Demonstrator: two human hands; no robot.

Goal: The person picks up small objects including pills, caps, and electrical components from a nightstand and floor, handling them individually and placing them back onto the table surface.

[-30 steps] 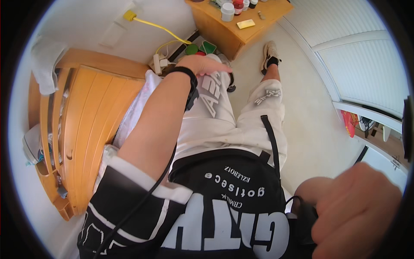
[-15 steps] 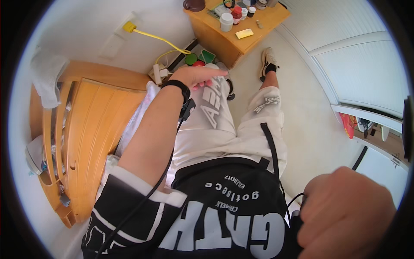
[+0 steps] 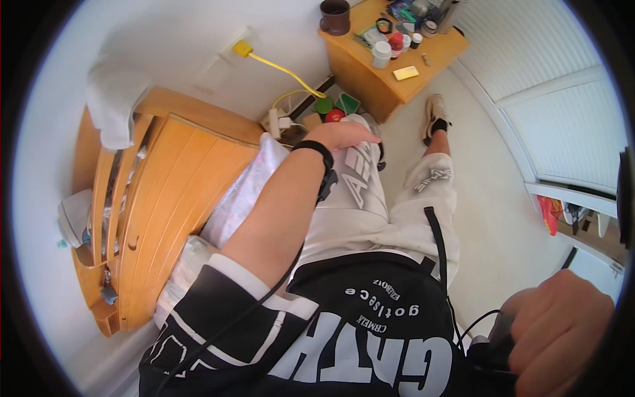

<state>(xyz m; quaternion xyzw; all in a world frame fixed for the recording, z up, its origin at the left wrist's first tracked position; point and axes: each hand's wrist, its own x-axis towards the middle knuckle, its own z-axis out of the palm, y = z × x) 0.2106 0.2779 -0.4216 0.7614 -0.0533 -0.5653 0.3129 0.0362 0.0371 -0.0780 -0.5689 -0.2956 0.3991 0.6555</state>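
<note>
My left hand [image 3: 347, 134] is stretched out over my left knee, its fingers extended and nothing visible in it. A black wrist strap [image 3: 316, 147] with a small black device goes round that wrist. Under the hand is the leg of my white trousers [image 3: 357, 178] with grey lettering. Close up at the lower right, my right hand [image 3: 562, 324] has its fingers curled in. Whatever they hold, if anything, is hidden. Beside it, a black device with a cable [image 3: 486, 347] shows in part.
A wooden cabinet [image 3: 367, 76] bears a brown mug [image 3: 335, 18], small bottles and a yellow box [image 3: 405, 73]. A yellow cord [image 3: 284, 71] runs from the wall to a white power strip [image 3: 274, 122]. Left stands a wooden bed headboard [image 3: 192, 172]; right, white sliding doors [image 3: 569, 106].
The view has turned left and up, so the room sits farther right and lower, and the mug shows whole. My left hand stays over the knee; my right hand stays curled.
</note>
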